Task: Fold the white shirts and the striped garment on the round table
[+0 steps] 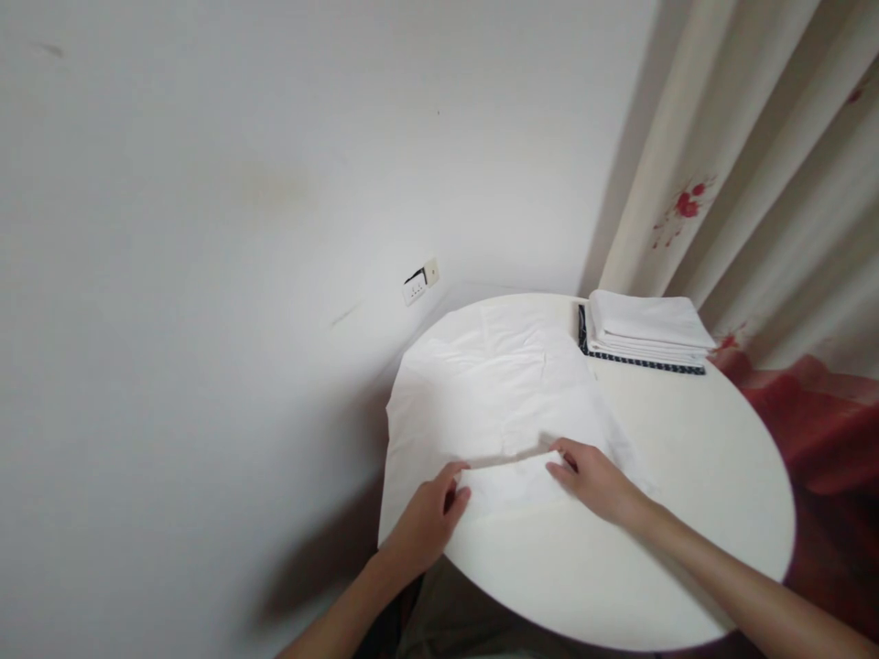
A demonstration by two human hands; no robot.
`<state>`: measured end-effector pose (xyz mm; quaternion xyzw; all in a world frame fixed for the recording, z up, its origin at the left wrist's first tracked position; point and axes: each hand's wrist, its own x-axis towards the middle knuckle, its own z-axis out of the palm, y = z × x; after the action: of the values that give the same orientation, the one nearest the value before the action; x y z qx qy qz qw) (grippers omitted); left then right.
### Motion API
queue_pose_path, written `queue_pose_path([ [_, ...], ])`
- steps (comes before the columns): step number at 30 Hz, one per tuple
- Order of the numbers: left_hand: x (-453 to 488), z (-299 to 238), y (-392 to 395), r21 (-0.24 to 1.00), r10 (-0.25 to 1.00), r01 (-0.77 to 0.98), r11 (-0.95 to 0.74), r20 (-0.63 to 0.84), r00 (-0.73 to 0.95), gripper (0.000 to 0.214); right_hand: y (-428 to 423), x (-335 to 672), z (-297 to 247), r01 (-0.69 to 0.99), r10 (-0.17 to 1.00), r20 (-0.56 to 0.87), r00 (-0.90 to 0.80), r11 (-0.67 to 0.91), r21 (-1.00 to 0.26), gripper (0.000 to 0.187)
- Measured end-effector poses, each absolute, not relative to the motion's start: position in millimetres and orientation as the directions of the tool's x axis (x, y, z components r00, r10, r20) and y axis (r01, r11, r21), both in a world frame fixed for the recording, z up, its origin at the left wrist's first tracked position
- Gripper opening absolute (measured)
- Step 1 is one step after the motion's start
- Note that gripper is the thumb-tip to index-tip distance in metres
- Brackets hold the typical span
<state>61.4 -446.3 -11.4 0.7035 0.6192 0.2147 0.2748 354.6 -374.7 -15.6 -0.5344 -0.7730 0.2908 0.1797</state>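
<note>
A white cloth lies spread over the left part of a round white table, lightly wrinkled, with its far end near the wall. Its near edge is turned up into a narrow folded strip. My left hand pinches the left end of that strip between thumb and fingers. At the strip's right end, my right hand grips the cloth the same way. The folded edge is stretched nearly straight between both hands, just above the tabletop.
On the back right of the table sits a stack of folded white cloths on a dark patterned item. A wall with a socket stands behind and left. A floral curtain with a red lower part hangs at the right.
</note>
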Motion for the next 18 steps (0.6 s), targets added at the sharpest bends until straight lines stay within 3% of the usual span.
queue_pose_path([
  [4, 60, -24, -447, 0.573, 0.991, 0.812, -0.111, 0.007, 0.13, 0.052, -376, 353, -26, 0.805, 0.935, 0.026, -0.354, 0.319, -0.501, 0.037],
  [9, 58, -31, -445, 0.484, 0.988, 0.864, -0.14, 0.005, 0.157, 0.045, -387, 377, -38, 0.802, 0.881, 0.227, -0.415, 0.472, -0.367, 0.05],
  [11, 53, -30, -448, 0.484, 0.983, 0.858, -0.17, 0.021, 0.183, 0.044, -391, 396, -37, 0.76, 0.824, 0.298, -0.481, 0.562, -0.327, 0.046],
  [14, 38, -30, -461, 0.479, 0.956, 0.828, -0.293, 0.133, 0.261, 0.048, -397, 431, -35, 0.708, 0.758, 0.358, -0.546, 0.645, -0.286, 0.026],
  [18, 9, -39, -488, 0.347, 0.893, 0.842, -0.414, 0.333, 0.303, 0.033, -402, 468, -44, 0.7, 0.764, 0.402, -0.505, 0.635, -0.327, 0.017],
])
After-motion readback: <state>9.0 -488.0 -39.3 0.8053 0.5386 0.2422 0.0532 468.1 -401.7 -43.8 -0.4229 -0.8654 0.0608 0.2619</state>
